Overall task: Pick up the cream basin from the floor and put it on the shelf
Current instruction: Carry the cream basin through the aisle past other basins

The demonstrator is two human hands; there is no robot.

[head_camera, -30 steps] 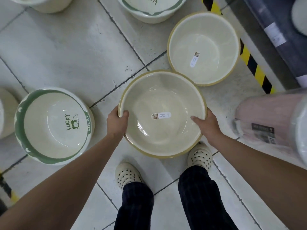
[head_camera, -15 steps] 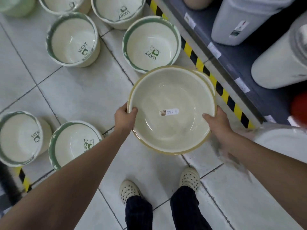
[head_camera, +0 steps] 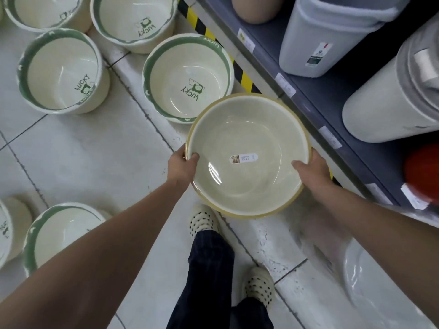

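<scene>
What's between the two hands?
The cream basin, its rim gripped by the left hand and right hand, with a small sticker inside. The head view shows it.

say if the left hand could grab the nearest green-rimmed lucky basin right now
Probably not yet: the left hand grips the cream basin by its rim, and in this view that basin covers the near edge of the green-rimmed basin.

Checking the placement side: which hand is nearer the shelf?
Right. The right hand holds the cream basin beside the shelf; the left hand holds its opposite rim.
</scene>
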